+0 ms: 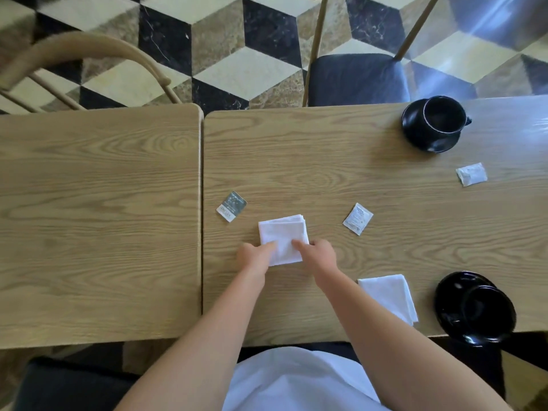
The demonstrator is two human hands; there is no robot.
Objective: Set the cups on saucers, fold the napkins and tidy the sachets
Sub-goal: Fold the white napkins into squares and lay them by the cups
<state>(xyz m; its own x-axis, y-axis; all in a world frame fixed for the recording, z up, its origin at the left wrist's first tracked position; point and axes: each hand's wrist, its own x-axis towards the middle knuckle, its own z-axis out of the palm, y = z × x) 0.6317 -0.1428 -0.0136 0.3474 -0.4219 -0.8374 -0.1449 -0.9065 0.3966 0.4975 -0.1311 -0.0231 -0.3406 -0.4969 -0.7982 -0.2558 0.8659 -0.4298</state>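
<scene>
A white folded napkin [283, 237] lies on the wooden table [326, 161] in front of me. My left hand [255, 255] rests on its near left corner and my right hand [318, 253] on its near right edge, index fingers pressing the cloth. A second folded napkin [391, 296] lies to the near right. One black cup [443, 115] stands on a black saucer [427, 140] at the far right. Another black cup [486, 310] sits on a saucer [453, 292] at the near right edge. A dark sachet [231, 206] and two white sachets [358, 219] [471, 174] lie scattered.
A second wooden table [98, 218] abuts on the left with a narrow gap between. A curved wooden chair back [89, 51] stands behind it. A chair with a dark cushion [355, 78] stands behind the right table. The floor is patterned tile.
</scene>
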